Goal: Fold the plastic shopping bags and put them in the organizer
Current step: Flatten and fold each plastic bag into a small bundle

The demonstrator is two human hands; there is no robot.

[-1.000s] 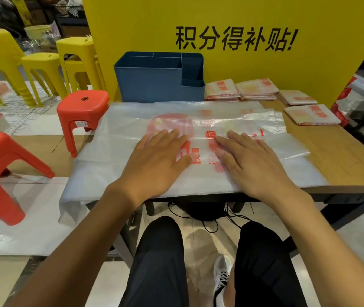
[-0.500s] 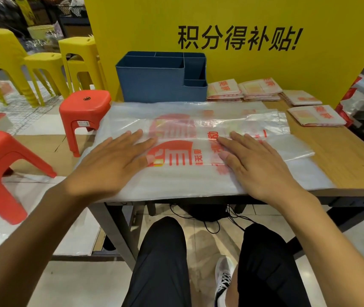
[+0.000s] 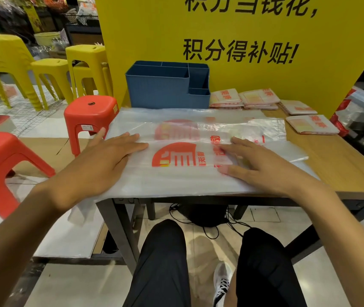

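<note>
1. A yellow sign (image 3: 254, 52) with black lettering fills the upper middle of the frame.
2. The wooden tabletop (image 3: 342, 165) spans the centre and right.
3. A clear plastic bag (image 3: 176, 173) with red print lies flat across the tabletop at centre.
4. A blue organizer (image 3: 165, 89) stands behind it, folded bags (image 3: 258, 98) to its right.
5. The left hand (image 3: 97, 169) and right hand (image 3: 263, 167) press the bag, fingers straight and slightly spread.
</note>
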